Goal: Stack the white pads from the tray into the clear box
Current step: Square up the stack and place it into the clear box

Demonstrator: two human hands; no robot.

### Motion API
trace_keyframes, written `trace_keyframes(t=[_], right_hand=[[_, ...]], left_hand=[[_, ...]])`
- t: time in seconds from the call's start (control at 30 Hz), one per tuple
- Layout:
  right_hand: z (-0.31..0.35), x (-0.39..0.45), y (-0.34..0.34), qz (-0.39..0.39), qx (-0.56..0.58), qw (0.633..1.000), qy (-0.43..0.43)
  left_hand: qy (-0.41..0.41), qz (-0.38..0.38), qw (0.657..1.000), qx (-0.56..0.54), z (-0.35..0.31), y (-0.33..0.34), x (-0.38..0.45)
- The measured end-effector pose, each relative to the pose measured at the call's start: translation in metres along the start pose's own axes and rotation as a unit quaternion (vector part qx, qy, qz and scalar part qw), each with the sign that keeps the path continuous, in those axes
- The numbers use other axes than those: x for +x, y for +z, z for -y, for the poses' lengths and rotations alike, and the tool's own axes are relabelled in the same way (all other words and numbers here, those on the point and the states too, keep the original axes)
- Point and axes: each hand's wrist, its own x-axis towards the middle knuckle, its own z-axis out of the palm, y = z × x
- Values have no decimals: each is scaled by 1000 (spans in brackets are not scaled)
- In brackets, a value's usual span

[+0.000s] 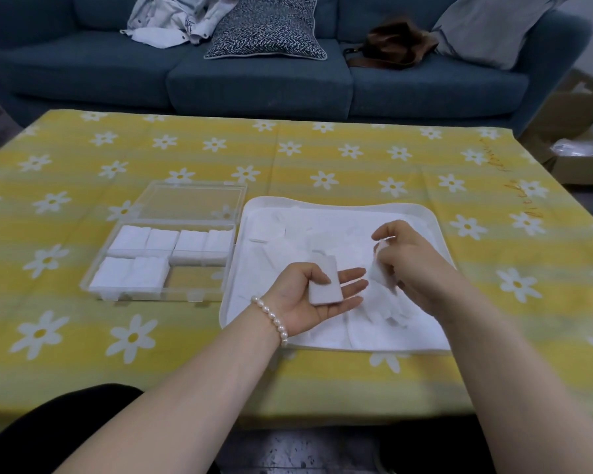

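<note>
— What are your hands doing in the head view?

— My left hand lies palm up at the centre of the frame, fingers spread flat, and a small stack of white pads rests across the palm with my thumb laid on its near edge. There is a pearl bracelet on that wrist. My right hand, just to the right of it, is curled, with the fingertips pinched on a single pad that hangs tilted above the tray.

— And where is the rest of the work?

— The white tray sits under both hands, right of centre, with loose pads scattered over its floor; they blur into the white, so I cannot count them. The clear box stands just beside the tray on its left, its lid folded open away from me. Six stacks of pads fill most of it: four across the far row, two in the near row, and the near right corner shows bare.

— What is underneath?

— A yellow tablecloth with white daisies. Along the top of the frame runs a blue sofa holding a patterned cushion, crumpled clothes and a brown bag.
</note>
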Motion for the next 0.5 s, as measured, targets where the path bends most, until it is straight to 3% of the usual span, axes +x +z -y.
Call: trace_keyframes(t=[0.27,0.4,0.5], right_hand=[[-2,1,4,-4,229,972,53],[-6,0,20,-42,205,977,50],[-5,-4,27,-74,101,992,-12]], left_hand=[[88,-38,995,9,0,6,7],[122,-49,988,82,2,8,8],[119,-33,988,96,1,13,3]])
